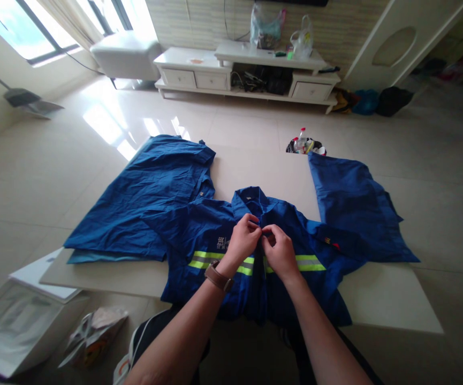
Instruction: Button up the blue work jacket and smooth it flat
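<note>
A blue work jacket [211, 224] with yellow and grey reflective bands lies spread on the table, its collar pointing away from me. My left hand [245, 235], below a wrist with a brown-strapped watch [219, 276], pinches the jacket's front just under the collar. Close beside it, my right hand [279, 248] has its fingertips closed on the other front edge. Both sets of fingertips nearly meet at the centre opening. Whatever small fastening may sit between them is hidden.
More blue garments [135, 198] are piled on the left of the white table [392, 294], and folded blue cloth [351, 203] lies on the right. Beyond the table stand a rubbish bin [305, 144] and a white TV cabinet [195, 69]. A white box [22, 315] is at lower left.
</note>
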